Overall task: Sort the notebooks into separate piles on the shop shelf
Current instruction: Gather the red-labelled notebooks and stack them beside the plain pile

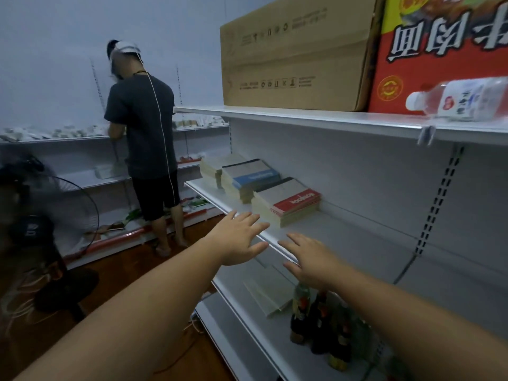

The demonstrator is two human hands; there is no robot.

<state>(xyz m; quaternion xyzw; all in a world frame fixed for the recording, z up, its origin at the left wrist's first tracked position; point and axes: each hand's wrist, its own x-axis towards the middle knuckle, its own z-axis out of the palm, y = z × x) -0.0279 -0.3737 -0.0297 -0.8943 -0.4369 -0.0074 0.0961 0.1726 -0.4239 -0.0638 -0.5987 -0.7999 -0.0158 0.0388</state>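
Reaching toward white metal middle shelf (343, 237) with both bare hands, palms down, fingers straight and spread, holding nothing; left hand (239, 240) over shelf's front edge just short of nearest pile, right hand (313, 262) beside it, lower, over same edge. Three notebook piles in a row on that shelf, touching or nearly: red-banded notebook pile (288, 204) nearest, blue-banded notebook pile (251, 178) in middle, plain pale notebook pile (217, 167) farthest. More pale notebooks lying loose (268, 295) on shelf below, next to dark glass bottles with red labels (319, 323). Top shelf carrying brown cardboard box (297, 53), red printed carton (439, 56), clear plastic water bottle lying on its side (461, 99). Second person in dark T-shirt and shorts (143, 125) standing back turned at far wall shelving. Black floor fan (63, 215) at left, blurred.
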